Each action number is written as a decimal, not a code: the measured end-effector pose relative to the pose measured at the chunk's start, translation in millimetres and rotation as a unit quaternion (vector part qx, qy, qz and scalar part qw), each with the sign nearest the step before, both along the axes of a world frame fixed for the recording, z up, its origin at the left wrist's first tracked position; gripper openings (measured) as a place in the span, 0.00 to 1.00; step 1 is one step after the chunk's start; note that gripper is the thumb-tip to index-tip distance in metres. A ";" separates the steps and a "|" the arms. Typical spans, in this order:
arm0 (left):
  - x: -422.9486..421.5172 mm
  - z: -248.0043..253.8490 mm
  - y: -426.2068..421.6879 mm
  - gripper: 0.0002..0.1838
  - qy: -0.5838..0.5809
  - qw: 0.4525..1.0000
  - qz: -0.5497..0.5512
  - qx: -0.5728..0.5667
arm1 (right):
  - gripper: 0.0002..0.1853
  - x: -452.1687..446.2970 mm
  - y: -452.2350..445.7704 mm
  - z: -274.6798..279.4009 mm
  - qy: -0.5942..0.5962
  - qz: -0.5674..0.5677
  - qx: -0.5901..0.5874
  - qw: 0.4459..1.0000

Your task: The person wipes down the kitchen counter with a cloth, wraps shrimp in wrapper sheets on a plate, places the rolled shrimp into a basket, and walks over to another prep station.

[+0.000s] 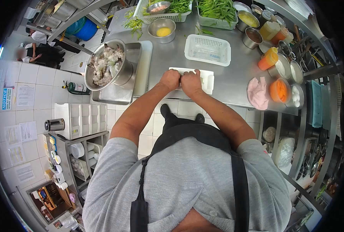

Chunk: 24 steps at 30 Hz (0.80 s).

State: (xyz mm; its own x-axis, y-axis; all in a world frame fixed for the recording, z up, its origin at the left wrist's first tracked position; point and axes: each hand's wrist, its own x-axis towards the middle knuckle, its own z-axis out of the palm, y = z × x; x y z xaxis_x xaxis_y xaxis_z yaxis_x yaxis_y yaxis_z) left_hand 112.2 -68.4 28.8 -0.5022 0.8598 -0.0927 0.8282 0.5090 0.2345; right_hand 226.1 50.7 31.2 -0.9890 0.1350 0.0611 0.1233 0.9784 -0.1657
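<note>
My left hand (170, 80) and my right hand (191, 81) are side by side, nearly touching, over a white rectangular tray (208, 82) at the front edge of the steel table. Both hands have their fingers closed in; whatever they pinch between them is hidden or too small to name. A few small pale bits lie in the right part of the tray. Just behind it stands a white perforated basket (208, 50).
At the left, a metal bowl of seafood (107, 63) stands over a steel pan (98, 96). Leafy greens (217, 11) and a bowl with yellow liquid (163, 31) are at the back. Sauce bottles (268, 58), a pink cloth (258, 93) and an orange-filled container (281, 91) stand right.
</note>
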 end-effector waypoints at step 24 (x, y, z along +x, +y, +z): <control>33.1 -19.2 16.6 0.06 -0.070 0.979 -0.028 0.189 | 0.02 28.5 81.9 -11.6 0.068 0.094 -0.190 0.975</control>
